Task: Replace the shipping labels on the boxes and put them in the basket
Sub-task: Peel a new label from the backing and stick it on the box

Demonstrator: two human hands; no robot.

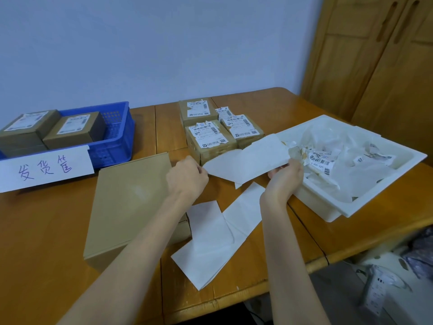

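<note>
At upper left the blue basket (114, 137) holds relabelled boxes. At centre, a plain box (131, 202) lies on the tabletop (42, 231). The left hand (186, 178) and right hand (284, 178) each pinch an edge of a label sheet (246, 160): light, floppy, likely tearable, best held by its corners. The bin (332, 207) sits right.

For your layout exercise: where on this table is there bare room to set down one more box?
Bare wood lies behind the white tray, toward the wall, and along the near left edge below the paper sign. It is crowded between the large flat box, the stacked small boxes and the tray, where both hands hold a label sheet.
</note>
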